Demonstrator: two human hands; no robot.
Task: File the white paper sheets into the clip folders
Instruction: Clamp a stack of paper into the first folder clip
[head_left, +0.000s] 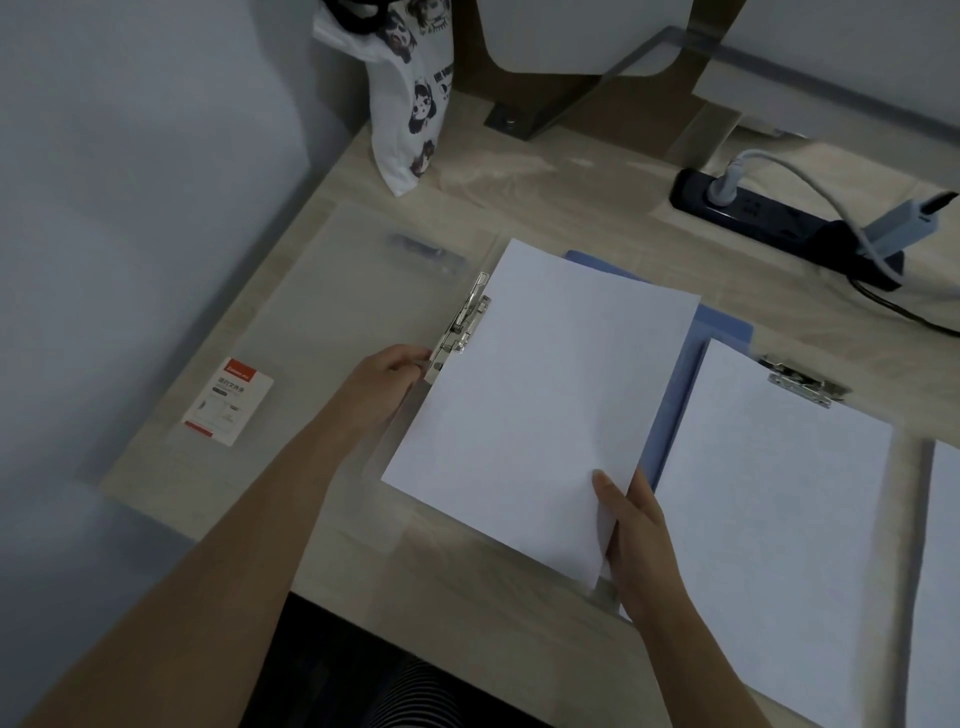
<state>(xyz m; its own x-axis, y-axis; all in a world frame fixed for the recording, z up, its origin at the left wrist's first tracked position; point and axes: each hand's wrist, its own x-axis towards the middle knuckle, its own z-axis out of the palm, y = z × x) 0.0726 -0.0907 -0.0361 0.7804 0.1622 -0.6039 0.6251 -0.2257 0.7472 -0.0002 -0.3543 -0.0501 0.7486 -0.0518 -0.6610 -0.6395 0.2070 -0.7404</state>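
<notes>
A clear clip folder (332, 322) lies open on the desk, its metal clip (460, 325) along the spine. My left hand (387, 376) pinches the near end of that clip. My right hand (631, 525) holds a white paper sheet (535, 400) by its near right corner, with the sheet's left edge at the clip. To the right a blue clip folder (722, 325) holds another white sheet (779, 499) under its own metal clip (802, 382). A further white sheet (943, 571) shows at the right edge.
A small red-and-white label card (228, 400) lies inside the clear folder's left cover. A printed tote bag (410, 98) stands at the back. A dark power strip (779, 218) with a white plug and cables runs along the back right. The desk's front edge (467, 644) is near me.
</notes>
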